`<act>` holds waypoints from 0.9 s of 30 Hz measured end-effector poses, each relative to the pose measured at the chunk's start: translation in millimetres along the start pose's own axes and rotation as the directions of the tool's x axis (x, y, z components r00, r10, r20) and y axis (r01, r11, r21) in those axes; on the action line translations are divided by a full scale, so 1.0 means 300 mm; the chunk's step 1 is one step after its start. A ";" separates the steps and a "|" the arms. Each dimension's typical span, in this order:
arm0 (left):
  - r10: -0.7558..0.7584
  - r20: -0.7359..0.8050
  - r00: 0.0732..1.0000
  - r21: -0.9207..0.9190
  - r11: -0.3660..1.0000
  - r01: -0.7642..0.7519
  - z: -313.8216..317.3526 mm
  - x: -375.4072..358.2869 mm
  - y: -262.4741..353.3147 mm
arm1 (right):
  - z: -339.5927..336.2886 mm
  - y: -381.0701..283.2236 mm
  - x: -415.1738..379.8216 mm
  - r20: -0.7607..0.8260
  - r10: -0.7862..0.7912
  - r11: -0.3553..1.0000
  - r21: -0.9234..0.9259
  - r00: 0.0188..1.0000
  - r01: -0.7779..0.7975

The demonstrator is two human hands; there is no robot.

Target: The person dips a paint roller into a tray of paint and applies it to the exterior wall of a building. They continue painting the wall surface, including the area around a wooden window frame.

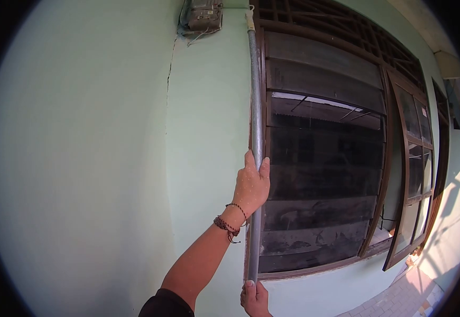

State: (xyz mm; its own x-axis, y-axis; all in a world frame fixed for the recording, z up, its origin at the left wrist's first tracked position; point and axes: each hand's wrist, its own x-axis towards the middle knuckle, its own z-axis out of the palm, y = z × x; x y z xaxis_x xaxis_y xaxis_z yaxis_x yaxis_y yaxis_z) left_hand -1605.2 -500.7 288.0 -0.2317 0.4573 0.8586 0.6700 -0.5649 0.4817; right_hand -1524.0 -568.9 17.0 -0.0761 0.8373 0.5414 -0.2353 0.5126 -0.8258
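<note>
A long grey metal pole (256, 105) stands nearly upright before me, close to the window's left frame. A pale yellowish fitting (250, 20) sits at its top, near the upper edge of the view. My left hand (252, 186) is wrapped round the pole at mid-height, with light specks on its skin and dark braided bracelets (226, 226) at the wrist. Lower down, at the bottom edge, my right hand (255, 298) grips the pole's lower part. What lies beyond the pole's top is cut off.
A pale green wall (98, 158) with a thin crack fills the left. An electric meter box (202, 16) with a loose wire hangs on it. Dark louvre glass (319, 158) lies right of the pole. A brown-framed window panel (407, 174) swings outward above tiled floor (399, 296).
</note>
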 end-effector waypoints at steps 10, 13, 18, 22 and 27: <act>-0.018 0.010 1.000 0.007 1.000 0.018 -0.029 0.165 0.049 | 0.050 -0.094 0.109 0.027 -0.013 0.999 0.030 1.000 0.012; -0.094 0.047 0.994 0.029 0.995 0.093 -0.024 0.112 0.052 | 0.041 -0.077 0.073 -0.012 0.086 0.993 0.086 0.996 -0.085; 0.013 -0.067 0.998 0.134 0.991 -0.004 -0.046 0.440 0.176 | 0.063 -0.336 0.297 0.144 0.093 0.976 0.180 0.985 -0.118; 0.063 -0.074 0.995 0.173 0.984 -0.049 -0.090 0.573 0.244 | 0.131 -0.421 0.418 0.080 0.035 0.989 0.142 0.996 -0.047; 0.031 -0.086 0.996 0.191 0.982 -0.014 -0.064 0.437 0.143 | 0.101 -0.284 0.306 0.092 0.094 0.988 0.111 0.991 -0.104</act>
State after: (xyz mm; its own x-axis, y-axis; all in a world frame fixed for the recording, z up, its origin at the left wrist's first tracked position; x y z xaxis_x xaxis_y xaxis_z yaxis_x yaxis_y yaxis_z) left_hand -1620.3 -478.2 424.6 -0.2709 0.3790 0.8848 0.7954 -0.4296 0.4276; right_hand -1540.4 -541.5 142.0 -0.1864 0.8606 0.4738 -0.3318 0.3988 -0.8549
